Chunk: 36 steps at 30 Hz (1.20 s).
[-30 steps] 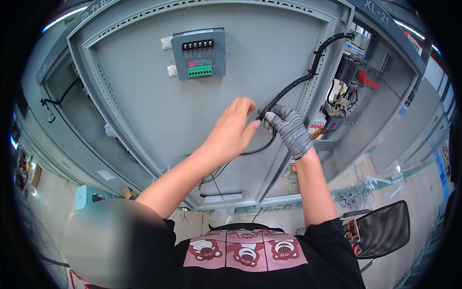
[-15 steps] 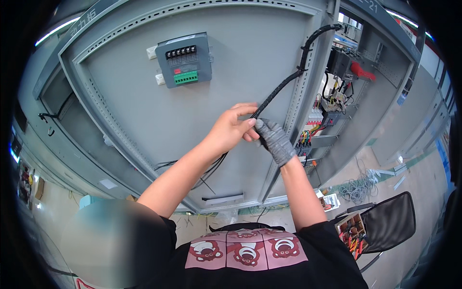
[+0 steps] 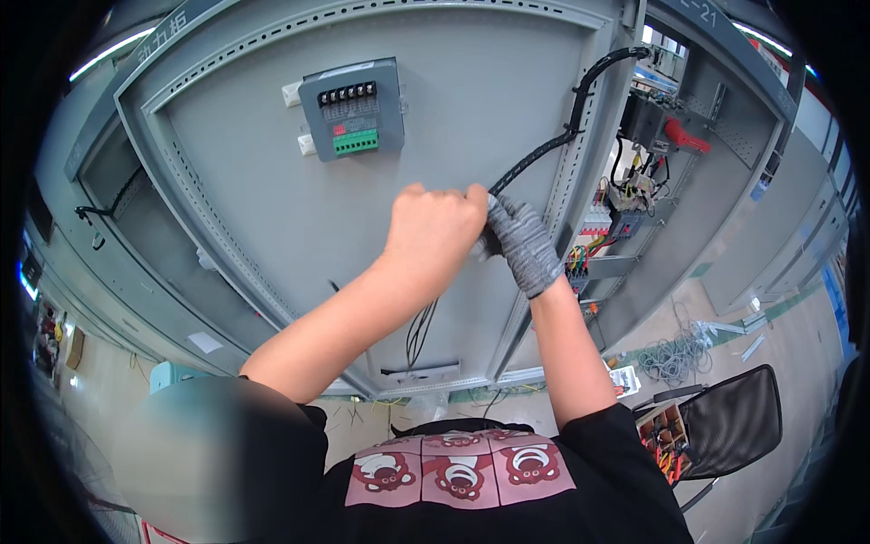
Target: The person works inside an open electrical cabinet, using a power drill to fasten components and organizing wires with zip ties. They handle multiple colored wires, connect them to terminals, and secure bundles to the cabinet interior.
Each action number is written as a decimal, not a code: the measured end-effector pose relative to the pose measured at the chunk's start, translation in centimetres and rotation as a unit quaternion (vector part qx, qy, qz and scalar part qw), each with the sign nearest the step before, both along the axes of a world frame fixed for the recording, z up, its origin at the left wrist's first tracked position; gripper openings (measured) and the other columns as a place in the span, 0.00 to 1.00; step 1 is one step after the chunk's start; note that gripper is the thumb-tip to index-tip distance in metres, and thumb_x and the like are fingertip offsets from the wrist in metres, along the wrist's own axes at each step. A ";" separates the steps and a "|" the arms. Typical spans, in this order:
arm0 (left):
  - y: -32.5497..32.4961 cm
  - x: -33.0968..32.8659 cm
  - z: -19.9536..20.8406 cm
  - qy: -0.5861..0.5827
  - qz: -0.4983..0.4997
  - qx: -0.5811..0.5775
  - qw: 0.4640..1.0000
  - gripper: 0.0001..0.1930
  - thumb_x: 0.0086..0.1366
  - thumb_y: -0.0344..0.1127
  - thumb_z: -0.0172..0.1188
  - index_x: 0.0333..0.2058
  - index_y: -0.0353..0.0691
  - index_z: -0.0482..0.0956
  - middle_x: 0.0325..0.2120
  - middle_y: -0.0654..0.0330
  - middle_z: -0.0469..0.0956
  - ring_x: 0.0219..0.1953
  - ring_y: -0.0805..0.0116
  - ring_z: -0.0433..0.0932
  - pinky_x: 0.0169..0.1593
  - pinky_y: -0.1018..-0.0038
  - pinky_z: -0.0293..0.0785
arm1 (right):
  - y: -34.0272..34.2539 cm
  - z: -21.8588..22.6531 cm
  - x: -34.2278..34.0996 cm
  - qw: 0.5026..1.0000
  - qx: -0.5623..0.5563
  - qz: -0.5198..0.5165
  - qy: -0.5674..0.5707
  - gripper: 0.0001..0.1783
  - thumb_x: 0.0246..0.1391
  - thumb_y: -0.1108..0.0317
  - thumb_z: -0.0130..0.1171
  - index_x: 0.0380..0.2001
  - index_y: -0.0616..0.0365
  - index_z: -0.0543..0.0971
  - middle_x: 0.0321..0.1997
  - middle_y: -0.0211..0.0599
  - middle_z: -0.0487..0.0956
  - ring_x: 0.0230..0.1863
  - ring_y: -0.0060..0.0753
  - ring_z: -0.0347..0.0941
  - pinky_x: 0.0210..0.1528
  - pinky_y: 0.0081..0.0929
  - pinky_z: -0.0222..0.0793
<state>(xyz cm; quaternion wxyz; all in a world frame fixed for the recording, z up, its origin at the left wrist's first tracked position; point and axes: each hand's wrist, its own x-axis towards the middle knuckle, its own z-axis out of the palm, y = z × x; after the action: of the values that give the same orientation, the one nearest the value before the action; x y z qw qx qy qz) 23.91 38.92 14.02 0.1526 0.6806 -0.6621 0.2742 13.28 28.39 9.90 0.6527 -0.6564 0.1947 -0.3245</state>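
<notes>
A black wrapped cable bundle [image 3: 535,163] runs from the top right of the cabinet door down to my hands. My right hand [image 3: 524,243], in a grey knitted glove, is closed round its lower part. Against it, my bare left hand [image 3: 435,225] is curled into a fist, back toward me; its fingertips and whatever they grip are hidden. Loose thin black wires [image 3: 420,334] hang below my left hand, in front of the door panel [image 3: 272,199].
A grey meter [image 3: 352,111] with black and green terminals is fixed on the door. To the right, the open cabinet holds breakers [image 3: 595,220] and coloured wiring. A black mesh chair [image 3: 736,422], a box of tools [image 3: 666,440] and coiled wire [image 3: 675,354] are on the right.
My left hand has turned over and closed into a fist, its back now toward me. The loose wires below have shifted and hang more steeply. My right hand stays at the bundle.
</notes>
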 end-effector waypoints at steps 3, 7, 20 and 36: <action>2.7 -2.0 -1.9 0.050 -0.102 0.053 0.992 0.14 0.58 0.39 0.62 0.35 0.40 0.67 0.16 0.54 0.76 0.22 0.51 0.78 0.27 0.59 0.72 | -2.3 -2.2 1.6 0.998 -0.040 -0.007 -0.057 0.13 0.59 0.64 0.58 0.42 0.61 0.79 0.31 0.33 0.81 0.29 0.23 0.75 0.30 0.22 0.72; 6.5 -3.3 -1.4 0.184 -0.210 0.260 0.924 0.15 0.60 0.36 0.60 0.42 0.41 0.68 0.19 0.52 0.75 0.26 0.50 0.79 0.30 0.58 0.73 | -0.1 -1.0 0.4 0.999 0.010 0.034 -0.039 0.13 0.58 0.67 0.58 0.42 0.64 0.78 0.32 0.36 0.81 0.32 0.20 0.76 0.35 0.15 0.72; 0.0 3.3 -3.6 0.513 -0.176 0.026 0.839 0.09 0.67 0.28 0.53 0.43 0.30 0.72 0.27 0.58 0.78 0.24 0.76 0.75 0.30 0.77 0.73 | 0.5 -3.3 0.0 0.987 -0.140 -0.076 0.022 0.12 0.62 0.62 0.53 0.35 0.58 0.79 0.24 0.26 0.75 0.24 0.19 0.67 0.29 0.21 0.64; 0.3 4.1 0.3 0.012 -0.096 -0.045 0.994 0.10 0.56 0.37 0.64 0.27 0.37 0.76 0.24 0.58 0.79 0.31 0.59 0.77 0.34 0.65 0.69 | 0.2 -1.6 0.7 0.998 0.012 0.038 -0.055 0.16 0.61 0.56 0.55 0.40 0.60 0.77 0.24 0.30 0.77 0.20 0.21 0.72 0.25 0.20 0.71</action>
<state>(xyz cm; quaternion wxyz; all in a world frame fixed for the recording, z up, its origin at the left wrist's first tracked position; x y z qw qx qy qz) 27.97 39.23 14.30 0.2164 0.6094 -0.7097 0.2795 14.02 28.56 8.32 0.6818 -0.6368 0.1376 -0.3327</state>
